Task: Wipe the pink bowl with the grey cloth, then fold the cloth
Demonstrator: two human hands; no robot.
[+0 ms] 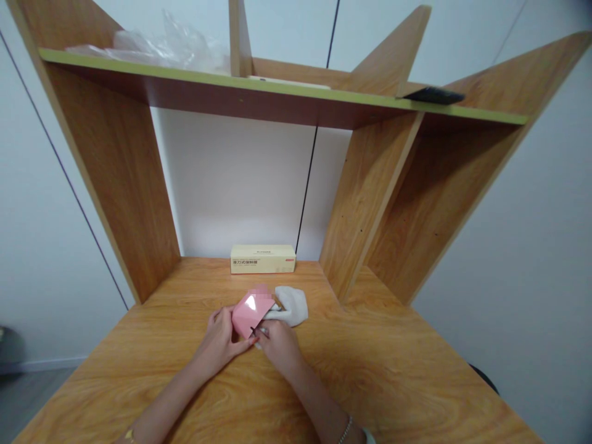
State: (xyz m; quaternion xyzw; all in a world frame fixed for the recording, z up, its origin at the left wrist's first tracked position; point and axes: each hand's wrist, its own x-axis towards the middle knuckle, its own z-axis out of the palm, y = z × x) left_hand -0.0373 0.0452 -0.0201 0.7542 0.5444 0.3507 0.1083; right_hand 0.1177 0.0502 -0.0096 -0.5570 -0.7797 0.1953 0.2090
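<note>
A small pink card or packet is held above the wooden desk, near its middle. My left hand grips its left edge with fingers closed on it. My right hand pinches its lower right corner. Just right of the card a white folded cloth-like item lies on the desk, touching my right hand's fingertips. Part of the pink card's top is blurred.
A long cream box lies at the back of the desk against the white wall. Wooden side panels rise left and right. The upper shelf carries crumpled clear plastic at left and a dark flat object at right.
</note>
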